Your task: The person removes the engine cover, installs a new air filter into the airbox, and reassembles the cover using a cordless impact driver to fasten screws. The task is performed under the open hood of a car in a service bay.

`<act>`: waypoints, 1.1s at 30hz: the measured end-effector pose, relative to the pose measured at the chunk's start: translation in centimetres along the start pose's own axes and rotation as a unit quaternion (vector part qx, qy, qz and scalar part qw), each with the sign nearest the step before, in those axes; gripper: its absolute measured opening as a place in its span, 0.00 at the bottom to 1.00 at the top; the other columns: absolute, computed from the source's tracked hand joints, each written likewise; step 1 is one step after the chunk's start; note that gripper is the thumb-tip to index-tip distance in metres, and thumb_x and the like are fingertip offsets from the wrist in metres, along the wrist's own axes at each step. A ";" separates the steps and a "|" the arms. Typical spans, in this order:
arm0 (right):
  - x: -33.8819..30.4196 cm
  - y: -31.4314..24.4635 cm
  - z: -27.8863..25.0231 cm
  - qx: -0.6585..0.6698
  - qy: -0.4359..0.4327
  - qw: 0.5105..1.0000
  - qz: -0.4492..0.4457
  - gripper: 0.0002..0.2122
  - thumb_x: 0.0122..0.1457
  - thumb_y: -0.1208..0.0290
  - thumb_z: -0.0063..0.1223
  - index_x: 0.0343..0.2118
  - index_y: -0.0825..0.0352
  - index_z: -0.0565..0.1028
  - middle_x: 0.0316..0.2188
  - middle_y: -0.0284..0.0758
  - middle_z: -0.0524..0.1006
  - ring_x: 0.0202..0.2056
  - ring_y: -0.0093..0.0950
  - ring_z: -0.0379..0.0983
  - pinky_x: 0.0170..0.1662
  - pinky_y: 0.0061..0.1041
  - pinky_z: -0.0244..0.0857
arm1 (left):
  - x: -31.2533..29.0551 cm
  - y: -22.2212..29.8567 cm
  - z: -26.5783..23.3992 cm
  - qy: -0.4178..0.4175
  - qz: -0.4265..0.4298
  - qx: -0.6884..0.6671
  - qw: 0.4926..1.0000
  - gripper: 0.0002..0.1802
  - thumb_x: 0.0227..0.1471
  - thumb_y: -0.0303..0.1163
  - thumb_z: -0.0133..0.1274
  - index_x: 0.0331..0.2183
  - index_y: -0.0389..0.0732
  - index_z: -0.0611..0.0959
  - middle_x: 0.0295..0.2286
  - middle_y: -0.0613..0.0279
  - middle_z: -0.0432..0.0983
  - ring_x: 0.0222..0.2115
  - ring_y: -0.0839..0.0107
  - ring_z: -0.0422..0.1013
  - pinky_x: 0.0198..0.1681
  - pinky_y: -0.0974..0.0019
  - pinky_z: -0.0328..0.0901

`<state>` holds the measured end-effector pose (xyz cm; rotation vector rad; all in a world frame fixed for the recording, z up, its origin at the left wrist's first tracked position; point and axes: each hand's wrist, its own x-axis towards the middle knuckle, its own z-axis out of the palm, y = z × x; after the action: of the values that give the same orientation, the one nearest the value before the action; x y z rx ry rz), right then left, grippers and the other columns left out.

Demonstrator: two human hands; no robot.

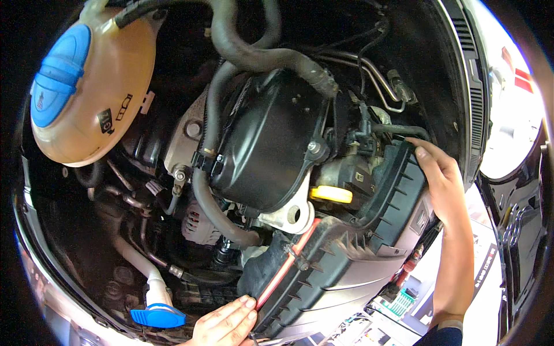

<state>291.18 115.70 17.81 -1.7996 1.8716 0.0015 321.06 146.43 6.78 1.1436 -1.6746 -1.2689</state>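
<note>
A long black plastic engine cover [346,277] with ribbed edges lies tilted across the right side of an open engine bay. My right hand [437,167] grips its far end, fingers curled over the ribbed rim. At its near end, my left hand [226,324] has its fingers pressed together over the corner; the thumb is mostly out of sight. A red strip [287,264] runs along the cover's left edge, just beyond the left fingertips. Close to the cover's inner side sits a yellow dipstick handle [332,194]. What lies beneath the cover is hidden.
A tan coolant tank [115,86] with a blue cap [60,75] stands at the far left. Thick black hoses [212,115] curve around a smooth black cover [268,144]. A blue-capped filler neck [157,316] rises near the front left. The bay's edge [470,86] borders the right.
</note>
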 end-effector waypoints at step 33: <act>1.5 2.7 -2.8 0.092 -0.044 0.994 -0.042 0.05 0.65 0.77 0.57 0.41 0.70 0.78 0.30 0.24 0.77 0.35 0.13 0.70 0.41 0.17 0.63 | -0.2 -0.2 1.6 0.000 -0.022 0.033 0.999 0.48 0.29 0.12 0.56 0.59 0.33 0.68 0.51 0.39 0.74 0.52 0.39 0.73 0.50 0.50 0.74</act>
<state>287.67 113.57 18.70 -1.7204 1.6764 -0.1161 319.69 147.07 6.19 1.2261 -1.7114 -1.2501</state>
